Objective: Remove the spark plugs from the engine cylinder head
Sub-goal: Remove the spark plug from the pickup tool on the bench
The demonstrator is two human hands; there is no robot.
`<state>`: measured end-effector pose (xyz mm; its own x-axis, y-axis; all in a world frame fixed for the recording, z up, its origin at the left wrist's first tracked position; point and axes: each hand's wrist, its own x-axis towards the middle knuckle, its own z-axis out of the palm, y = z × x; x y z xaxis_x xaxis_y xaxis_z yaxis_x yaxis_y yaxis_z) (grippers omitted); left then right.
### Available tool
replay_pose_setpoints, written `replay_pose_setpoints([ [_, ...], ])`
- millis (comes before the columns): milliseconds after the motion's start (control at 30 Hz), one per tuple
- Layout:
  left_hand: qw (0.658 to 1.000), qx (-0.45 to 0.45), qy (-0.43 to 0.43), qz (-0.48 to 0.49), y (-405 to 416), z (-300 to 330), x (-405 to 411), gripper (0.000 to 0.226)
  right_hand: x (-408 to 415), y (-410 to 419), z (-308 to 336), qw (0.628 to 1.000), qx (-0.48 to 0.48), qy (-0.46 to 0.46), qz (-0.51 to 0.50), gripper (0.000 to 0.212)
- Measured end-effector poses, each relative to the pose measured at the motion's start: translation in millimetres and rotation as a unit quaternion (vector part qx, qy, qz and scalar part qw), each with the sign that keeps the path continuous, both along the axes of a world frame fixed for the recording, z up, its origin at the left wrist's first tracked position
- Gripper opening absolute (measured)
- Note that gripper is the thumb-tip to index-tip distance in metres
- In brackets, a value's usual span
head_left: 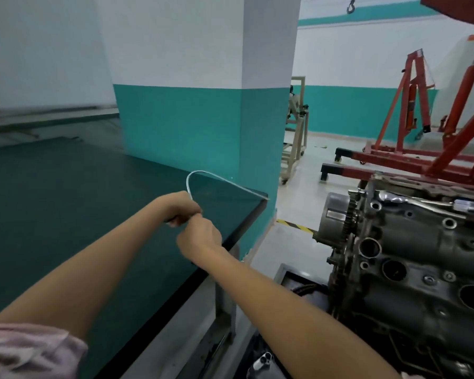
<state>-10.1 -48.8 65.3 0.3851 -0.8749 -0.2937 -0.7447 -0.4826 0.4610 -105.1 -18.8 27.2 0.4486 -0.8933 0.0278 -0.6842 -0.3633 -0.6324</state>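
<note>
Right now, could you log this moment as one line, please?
left hand: grips bent wire | right hand: pinches wire | engine: untouched

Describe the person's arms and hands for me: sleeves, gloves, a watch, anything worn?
Both forearms are bare from above the elbow down. The left hand and right hand wear no gloves, and no watch, bracelet or ring shows on the sides visible. The only clothing in view is a short pale pink sleeve, loosely wrinkled, on the left upper arm; the right arm's sleeve is barely in frame.
</note>
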Motion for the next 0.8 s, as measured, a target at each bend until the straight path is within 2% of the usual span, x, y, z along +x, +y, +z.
replay_pose_setpoints([
  [100,0.999,0.037,-0.032,0.010,-4.9,-13.8,16.9,0.024,16.3,-2.9,-7.8,0.997,0.067,0.001,0.049,0.047],
  [200,0.995,0.026,-0.088,0.027,-5.2,-38.4,35.1,0.022,22.6,-0.5,-18.4,0.981,0.140,-0.029,0.134,0.057],
  [267,0.984,0.005,-0.176,0.016,-4.8,-51.7,46.7,0.023,22.0,4.5,-28.7,0.977,0.121,0.007,0.174,0.061],
  [400,0.949,-0.009,-0.314,-0.013,-3.1,-65.5,65.4,0.018,19.1,14.3,-51.2,0.970,-0.017,0.101,0.220,0.057],
  [500,0.930,0.001,-0.367,-0.015,2.3,-80.2,70.7,0.019,19.1,17.0,-61.4,0.971,-0.056,0.088,0.216,0.047],
  [600,0.900,-0.047,-0.433,0.003,3.5,-88.7,59.9,0.024,16.6,16.2,-67.0,0.977,-0.034,0.041,0.208,0.045],
  [633,0.900,-0.074,-0.429,0.003,0.5,-88.4,52.3,0.024,15.2,15.5,-67.5,0.979,-0.013,0.010,0.201,0.042],
  [700,0.932,-0.118,-0.343,-0.001,-10.3,-86.7,34.8,0.024,11.5,14.8,-67.4,0.984,0.027,-0.071,0.163,0.029],
  [800,0.965,-0.144,-0.218,-0.035,-26.8,-88.1,14.5,0.029,2.2,13.6,-69.6,0.988,0.010,-0.132,0.082,0.015],
])
